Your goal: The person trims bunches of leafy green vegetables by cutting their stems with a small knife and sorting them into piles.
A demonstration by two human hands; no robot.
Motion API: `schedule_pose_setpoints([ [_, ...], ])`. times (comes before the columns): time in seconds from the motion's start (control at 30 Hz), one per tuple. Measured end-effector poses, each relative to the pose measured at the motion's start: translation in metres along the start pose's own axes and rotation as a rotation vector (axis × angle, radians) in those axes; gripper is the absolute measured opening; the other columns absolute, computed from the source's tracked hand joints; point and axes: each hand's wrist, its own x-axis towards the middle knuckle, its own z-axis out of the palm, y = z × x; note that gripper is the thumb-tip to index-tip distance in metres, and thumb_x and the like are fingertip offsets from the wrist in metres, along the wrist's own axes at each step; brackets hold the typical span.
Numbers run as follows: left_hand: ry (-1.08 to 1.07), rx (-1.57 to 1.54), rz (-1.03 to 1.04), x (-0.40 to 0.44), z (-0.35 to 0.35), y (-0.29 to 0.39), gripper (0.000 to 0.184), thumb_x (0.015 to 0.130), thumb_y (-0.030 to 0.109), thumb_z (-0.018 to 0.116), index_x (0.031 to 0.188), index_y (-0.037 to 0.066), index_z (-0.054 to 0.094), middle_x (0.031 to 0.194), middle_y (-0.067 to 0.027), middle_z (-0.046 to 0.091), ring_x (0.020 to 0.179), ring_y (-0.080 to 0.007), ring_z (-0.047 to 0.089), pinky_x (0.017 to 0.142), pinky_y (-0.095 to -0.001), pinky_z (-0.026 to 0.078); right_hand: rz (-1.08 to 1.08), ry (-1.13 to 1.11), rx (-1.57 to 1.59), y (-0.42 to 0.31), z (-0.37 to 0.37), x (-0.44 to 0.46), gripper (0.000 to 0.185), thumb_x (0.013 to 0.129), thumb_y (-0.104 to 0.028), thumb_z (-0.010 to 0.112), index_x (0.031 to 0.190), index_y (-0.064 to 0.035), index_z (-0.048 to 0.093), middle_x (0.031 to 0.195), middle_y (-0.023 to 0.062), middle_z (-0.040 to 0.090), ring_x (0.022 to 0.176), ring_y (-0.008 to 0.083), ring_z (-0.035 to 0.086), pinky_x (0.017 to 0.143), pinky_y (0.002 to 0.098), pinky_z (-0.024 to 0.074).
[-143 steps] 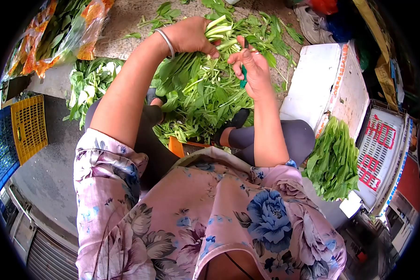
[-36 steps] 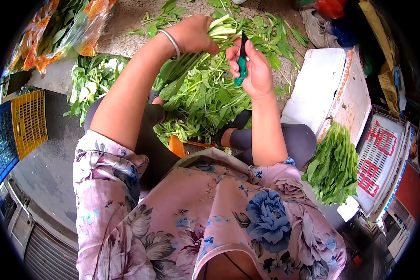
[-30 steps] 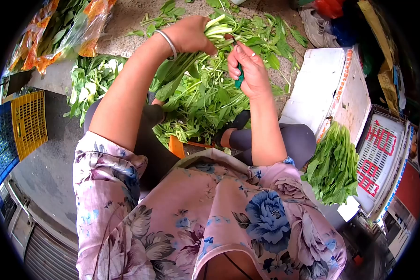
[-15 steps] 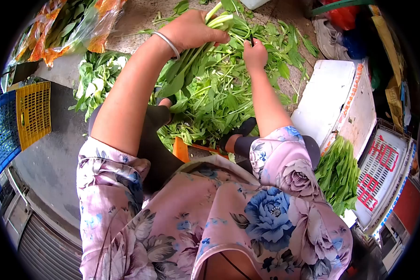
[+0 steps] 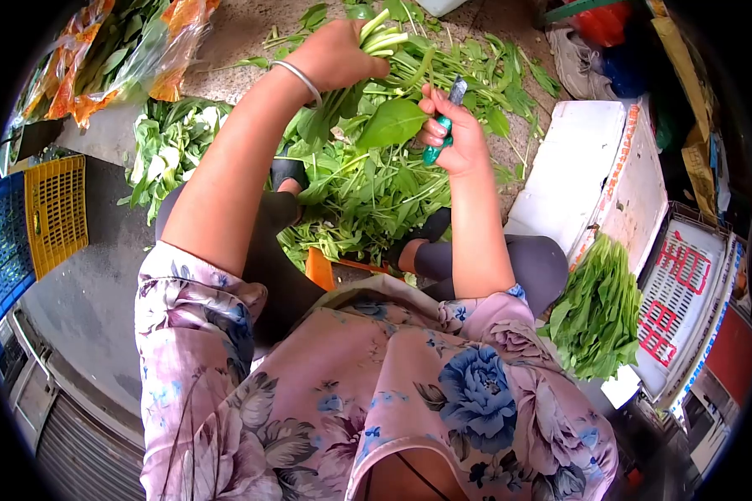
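Note:
My left hand (image 5: 336, 57), with a bangle at its wrist, is closed round a bunch of leafy greens (image 5: 383, 40). The pale stem ends point up and right, and the leaves hang below the palm. To its right, my right hand (image 5: 459, 138) grips a small knife (image 5: 437, 147) by its green handle, its short blade upward. A single broad leaf (image 5: 393, 123) hangs beside the right fingers, its stem rising near the fingertips; whether they pinch it I cannot tell. Beneath both hands a heap of loose leaves and stems (image 5: 368, 196) covers the ground.
White-stemmed greens (image 5: 171, 150) lie at left, near a yellow crate (image 5: 56, 204) and a blue crate (image 5: 8, 242). A white foam box (image 5: 568, 167) stands at right. Beside it are a bundle of long greens (image 5: 597, 309) and a white basket (image 5: 681, 292). Plastic-wrapped greens (image 5: 117, 58) are at upper left.
My right hand has drawn back toward me and turned, so the knife's green handle and blade now show. A broad leaf now hangs beside it. My left hand has shifted slightly left, still holding the bunch.

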Motion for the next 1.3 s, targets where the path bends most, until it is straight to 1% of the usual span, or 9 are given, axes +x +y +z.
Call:
schedule_pose_setpoints([
  [0.17,-0.373,-0.421,-0.114,-0.013,0.008,0.014,0.037,0.072,0.003,0.065,0.108,0.000,0.054,0.096,-0.0071,0.063,0.083,-0.0134,0.059,0.075,-0.0270,0.050,0.024,-0.153,0.152,0.003,0.012,-0.018,0.019,0.088,-0.017,0.052,0.100,-0.0036,0.056,0.078,0.0018,0.056,0.048,0.0050,0.042,0.041,0.0185,0.0335],
  [0.27,-0.462,-0.456,-0.100,-0.018,0.011,0.018,0.038,0.072,0.003,0.066,0.108,0.000,0.054,0.095,-0.0066,0.063,0.082,-0.0131,0.059,0.076,-0.0265,0.049,0.021,-0.154,0.194,0.001,0.014,-0.021,0.019,0.089,-0.018,0.051,0.100,-0.0041,0.056,0.079,0.0017,0.056,0.048,0.0053,0.041,0.041,0.0184,0.0333],
  [0.5,-0.349,-0.395,-0.019,-0.019,0.016,0.017,0.024,0.071,0.007,0.069,0.093,0.002,0.058,0.083,-0.0024,0.062,0.074,-0.0103,0.057,0.069,-0.0254,0.048,-0.024,-0.129,0.109,0.001,0.024,-0.023,0.023,0.088,-0.022,0.053,0.101,-0.0037,0.056,0.084,0.0023,0.058,0.048,0.0058,0.042,0.039,0.0188,0.0324],
  [0.57,-0.290,-0.324,-0.039,-0.016,0.014,0.015,0.023,0.071,0.008,0.069,0.091,0.003,0.058,0.081,-0.0018,0.061,0.072,-0.0098,0.056,0.067,-0.0254,0.047,-0.210,0.424,-0.557,0.003,0.036,-0.025,0.034,0.088,-0.032,0.053,0.105,-0.0019,0.057,0.091,0.0047,0.060,0.060,0.0083,0.050,0.051,0.0194,0.0389],
  [0.67,-0.065,0.068,0.081,-0.013,0.011,0.013,0.031,0.066,0.014,0.070,0.092,0.001,0.058,0.076,-0.0055,0.061,0.067,-0.0129,0.056,0.065,-0.0283,0.046,-0.525,0.582,-0.877,0.011,0.018,-0.012,0.045,0.088,-0.041,0.049,0.109,-0.0009,0.056,0.080,0.0020,0.055,0.054,0.0090,0.049,0.048,0.0194,0.0399],
  [0.73,-0.056,0.114,0.093,-0.013,0.010,0.011,0.036,0.064,0.018,0.069,0.093,0.001,0.057,0.075,-0.0087,0.061,0.066,-0.0159,0.057,0.065,-0.0299,0.047,-0.486,0.582,-0.855,0.012,0.025,-0.016,0.049,0.090,-0.042,0.045,0.113,0.0005,0.054,0.076,0.0016,0.054,0.056,0.0094,0.049,0.052,0.0203,0.0419],
  [0.83,-0.051,0.214,0.153,-0.012,0.011,0.013,0.037,0.064,0.018,0.069,0.094,0.001,0.057,0.075,-0.0108,0.061,0.066,-0.0192,0.058,0.066,-0.0317,0.047,-0.225,0.269,-0.621,0.011,0.033,-0.021,0.039,0.092,-0.035,0.045,0.111,-0.0023,0.053,0.075,0.0017,0.054,0.056,0.0077,0.048,0.050,0.0193,0.0391],
  [0.9,-0.084,0.201,0.185,-0.012,0.013,0.013,0.038,0.059,0.022,0.068,0.091,0.003,0.060,0.079,-0.0184,0.063,0.075,-0.0314,0.061,0.072,-0.0359,0.049,-0.201,0.228,-0.589,0.014,0.031,-0.017,0.035,0.091,-0.034,0.046,0.107,-0.0038,0.053,0.074,0.0016,0.054,0.055,0.0077,0.047,0.049,0.0192,0.0384],
  [1.3,-0.153,0.292,0.330,-0.015,0.014,0.012,0.037,0.059,0.019,0.068,0.092,0.005,0.060,0.081,-0.0166,0.063,0.078,-0.0309,0.061,0.074,-0.0362,0.048,-0.109,0.116,-0.451,0.013,0.024,-0.008,0.025,0.089,-0.028,0.051,0.097,-0.0053,0.058,0.068,0.0009,0.053,0.058,0.0071,0.046,0.052,0.0191,0.0363],
])
